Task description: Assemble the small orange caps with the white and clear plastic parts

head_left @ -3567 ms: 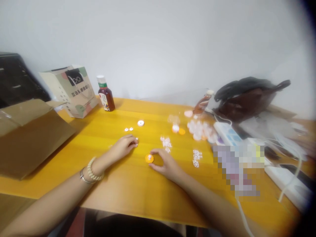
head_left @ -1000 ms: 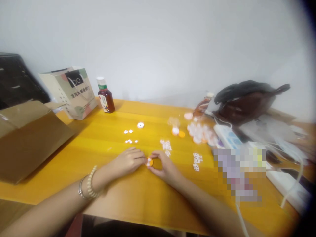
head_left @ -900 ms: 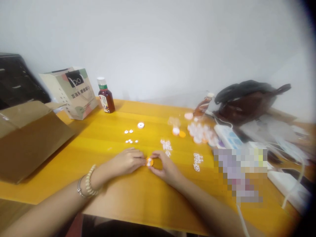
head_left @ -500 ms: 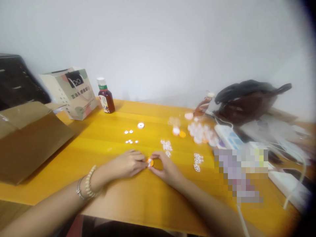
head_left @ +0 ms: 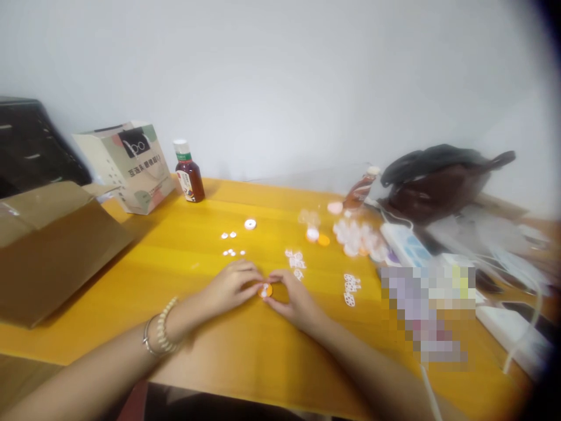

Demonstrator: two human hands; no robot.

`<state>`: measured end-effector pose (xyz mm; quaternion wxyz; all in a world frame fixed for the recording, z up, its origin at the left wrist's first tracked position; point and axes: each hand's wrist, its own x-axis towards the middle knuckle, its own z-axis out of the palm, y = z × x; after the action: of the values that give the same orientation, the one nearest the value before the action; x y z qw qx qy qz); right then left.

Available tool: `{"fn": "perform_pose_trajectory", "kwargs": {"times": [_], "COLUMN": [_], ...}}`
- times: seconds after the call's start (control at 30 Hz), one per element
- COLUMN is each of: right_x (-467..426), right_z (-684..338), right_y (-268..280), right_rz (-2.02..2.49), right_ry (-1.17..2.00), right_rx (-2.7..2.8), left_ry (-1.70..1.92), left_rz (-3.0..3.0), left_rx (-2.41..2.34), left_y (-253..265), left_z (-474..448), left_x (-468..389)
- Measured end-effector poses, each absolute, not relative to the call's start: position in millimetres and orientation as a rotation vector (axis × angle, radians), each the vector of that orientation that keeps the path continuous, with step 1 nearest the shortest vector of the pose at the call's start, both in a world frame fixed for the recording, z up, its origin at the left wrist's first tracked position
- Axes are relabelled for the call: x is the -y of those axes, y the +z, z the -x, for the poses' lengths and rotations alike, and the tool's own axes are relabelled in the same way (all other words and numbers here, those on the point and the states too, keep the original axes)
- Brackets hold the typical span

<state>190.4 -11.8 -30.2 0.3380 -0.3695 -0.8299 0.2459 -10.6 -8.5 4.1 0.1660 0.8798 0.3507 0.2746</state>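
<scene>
A small round orange disc (head_left: 269,290) with white bits on its top sits between my hands, close to the yellow tabletop. My right hand (head_left: 300,301) grips its edge between curved thumb and index finger. From the other side, my left hand (head_left: 234,286) has its thumb and fingertips drawn together at the disc; whether they pinch a tiny white piece is too blurred to tell. Beyond my left hand lie several small white pieces (head_left: 231,252) and a white round piece with a dark centre (head_left: 250,224). White cut-out shapes (head_left: 295,259) lie beyond my right hand.
More white cut-outs (head_left: 350,290) lie to the right, with clear round pieces (head_left: 357,237) behind. A cardboard box (head_left: 56,251), paper bag (head_left: 131,166) and dark red bottle (head_left: 190,178) stand left. A power strip (head_left: 405,245), cables and a dark bag (head_left: 438,181) crowd the right.
My left hand and forearm have shifted slightly right and up, its fingertips now over the disc's near-left side. My right hand stays in place on the disc.
</scene>
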Motion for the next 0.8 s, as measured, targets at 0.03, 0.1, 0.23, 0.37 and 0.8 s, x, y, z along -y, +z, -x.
{"fn": "perform_pose_trajectory", "kwargs": {"times": [0.03,0.1,0.23,0.37,0.8], "right_x": [12,11,11,11,15], "right_z": [-190,-190,-190,-190,-185], "right_y": [-31,-32,-34,-33,-28], "right_rz": [0.962,0.958,0.950,0.955,0.991], "right_ry": [0.633,0.618,0.607,0.616,1.321], "right_rx": [2.162,2.165,2.177,2.166,1.718], "left_ry": [0.775,0.765,0.751,0.748,0.798], "left_rz": [-2.496,-2.487,-2.470,-2.456,-2.516], "left_rx": [-0.992,-0.978,-0.991,-0.988,-1.028], "left_y": [1,-5,-11,-8,1], "left_z": [9,7,4,4,4], "left_x": [8,7,7,7,12]}}
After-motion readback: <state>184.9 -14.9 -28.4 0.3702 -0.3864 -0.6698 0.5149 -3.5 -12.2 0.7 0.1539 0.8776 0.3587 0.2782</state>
